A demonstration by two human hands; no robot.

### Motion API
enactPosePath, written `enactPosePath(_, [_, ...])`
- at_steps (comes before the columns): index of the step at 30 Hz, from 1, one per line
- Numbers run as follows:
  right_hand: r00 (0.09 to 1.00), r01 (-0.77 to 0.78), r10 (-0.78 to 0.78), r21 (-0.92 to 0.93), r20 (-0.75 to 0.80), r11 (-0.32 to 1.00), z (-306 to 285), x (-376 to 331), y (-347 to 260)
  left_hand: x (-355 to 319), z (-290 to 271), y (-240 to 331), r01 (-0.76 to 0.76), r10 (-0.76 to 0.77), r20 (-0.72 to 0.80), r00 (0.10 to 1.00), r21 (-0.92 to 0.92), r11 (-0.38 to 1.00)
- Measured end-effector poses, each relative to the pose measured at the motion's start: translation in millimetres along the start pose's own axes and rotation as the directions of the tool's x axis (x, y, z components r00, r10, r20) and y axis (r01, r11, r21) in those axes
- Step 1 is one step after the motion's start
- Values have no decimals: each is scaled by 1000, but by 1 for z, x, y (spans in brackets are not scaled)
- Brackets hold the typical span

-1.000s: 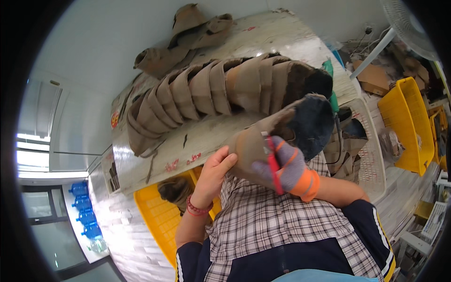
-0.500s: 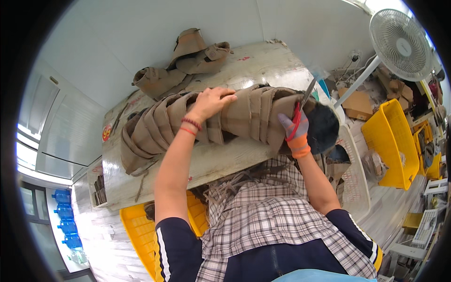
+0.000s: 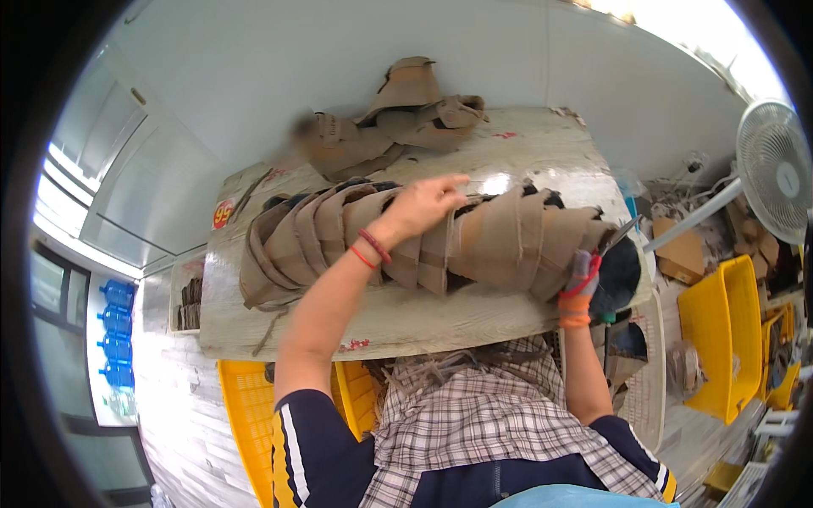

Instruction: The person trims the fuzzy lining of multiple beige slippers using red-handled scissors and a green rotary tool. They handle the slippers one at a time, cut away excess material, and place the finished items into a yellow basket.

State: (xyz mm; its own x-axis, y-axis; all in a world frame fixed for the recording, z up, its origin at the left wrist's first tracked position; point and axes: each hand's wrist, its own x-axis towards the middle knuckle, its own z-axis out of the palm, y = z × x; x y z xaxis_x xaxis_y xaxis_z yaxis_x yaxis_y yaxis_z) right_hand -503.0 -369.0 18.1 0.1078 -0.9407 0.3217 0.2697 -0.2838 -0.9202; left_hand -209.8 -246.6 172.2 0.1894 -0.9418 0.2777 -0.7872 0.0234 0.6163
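A long row of nested brown cuffs [image 3: 436,254] lies across the middle of the frame, its long axis running left to right on a pale, scuffed desk [image 3: 406,328]. The bare left hand [image 3: 421,207], slightly blurred, is over the row's middle, fingers loosely open and holding nothing; whether it touches is unclear. The gloved right hand [image 3: 578,284], nearer the row's right end, grips red-handled scissors [image 3: 594,269], blades toward the upper right. The cuffs look thick, matte and cloth-like, flared, with ragged edges and dark linings. Similar loose pieces [image 3: 398,125] sit at upper centre.
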Motion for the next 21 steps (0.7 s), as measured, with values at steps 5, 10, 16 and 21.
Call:
enactPosePath(5, [998, -9, 7, 28, 69, 1000, -35, -50, -48, 4, -116, -47, 449, 39, -619, 784, 610, 653])
enactPosePath(10, [958, -285, 264, 270, 112, 920, -54, -78, -61, -20, -173, -151, 733, -283, -694, 662, 524, 433])
enactPosePath(16, [978, -200, 195, 60, 79, 978, -71, -91, -92, -35, -199, -101, 429, -159, -414, 896, 717, 549])
enactPosePath(21, [971, -161, 147, 62, 187, 985, -76, -93, -115, -80, -248, -17, 403, -263, -552, 791, 148, 903])
